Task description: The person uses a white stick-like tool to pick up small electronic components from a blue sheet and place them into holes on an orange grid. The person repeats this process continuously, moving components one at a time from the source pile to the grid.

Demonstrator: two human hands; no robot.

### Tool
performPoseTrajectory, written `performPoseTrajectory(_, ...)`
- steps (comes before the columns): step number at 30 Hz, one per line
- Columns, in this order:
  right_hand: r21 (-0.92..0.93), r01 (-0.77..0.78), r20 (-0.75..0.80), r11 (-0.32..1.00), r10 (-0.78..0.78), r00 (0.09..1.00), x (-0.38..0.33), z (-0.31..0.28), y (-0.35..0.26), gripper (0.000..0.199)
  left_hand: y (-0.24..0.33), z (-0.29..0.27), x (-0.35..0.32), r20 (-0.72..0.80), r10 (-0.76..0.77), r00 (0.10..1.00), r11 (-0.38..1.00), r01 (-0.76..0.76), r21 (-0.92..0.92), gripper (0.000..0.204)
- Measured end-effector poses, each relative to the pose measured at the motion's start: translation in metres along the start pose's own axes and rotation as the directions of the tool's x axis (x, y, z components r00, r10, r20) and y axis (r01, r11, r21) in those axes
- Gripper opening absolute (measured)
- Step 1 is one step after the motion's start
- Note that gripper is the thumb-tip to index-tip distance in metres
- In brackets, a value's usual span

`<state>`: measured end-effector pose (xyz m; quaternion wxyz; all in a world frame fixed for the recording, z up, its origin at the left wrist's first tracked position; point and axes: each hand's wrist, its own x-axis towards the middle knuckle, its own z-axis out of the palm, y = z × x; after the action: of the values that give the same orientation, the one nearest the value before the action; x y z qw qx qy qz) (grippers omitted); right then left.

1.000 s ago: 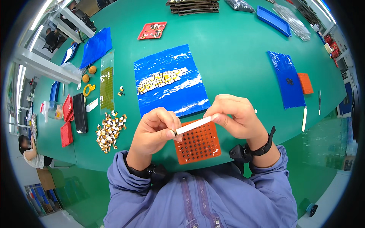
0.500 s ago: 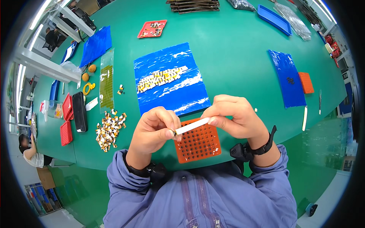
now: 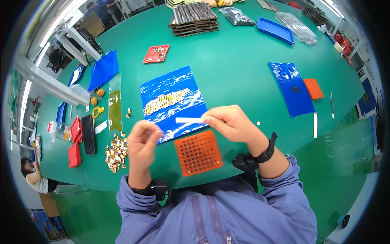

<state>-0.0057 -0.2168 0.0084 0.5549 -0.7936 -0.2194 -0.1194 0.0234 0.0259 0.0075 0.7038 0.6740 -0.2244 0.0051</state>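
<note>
A flat, narrow white strip (image 3: 189,120) was pinched by the right fingers (image 3: 217,123), its free end toward the left fingers (image 3: 151,138), whose grip could not be told. It was judged light and bendable, best held near an end.

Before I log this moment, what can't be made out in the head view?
In the head view:
Left hand: blurred; whether its fingertips hold anything small is unclear.
White strip: its right end is hidden by the grip of the right hand.
Dark pieces on the right blue sheet: too small to tell apart.
Co-worker at the far side: mostly cut off by the top edge.
</note>
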Motion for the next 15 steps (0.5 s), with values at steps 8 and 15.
performPoseTrajectory(8, 0.194, -0.158, -0.136, 0.968, 0.186, 0.973, -0.001, -0.002, -0.004, 0.013, 0.018, -0.07, -0.026, 0.028, 0.037, 0.999, 0.443, -0.041, 0.895, 0.009)
performPoseTrajectory(15, 0.326, -0.016, -0.221, 0.945, 0.093, 0.971, -0.004, -0.001, -0.004, 0.008, 0.098, 0.014, -0.048, 0.287, -0.264, 0.921, 0.964, 0.243, 0.107, 0.012)
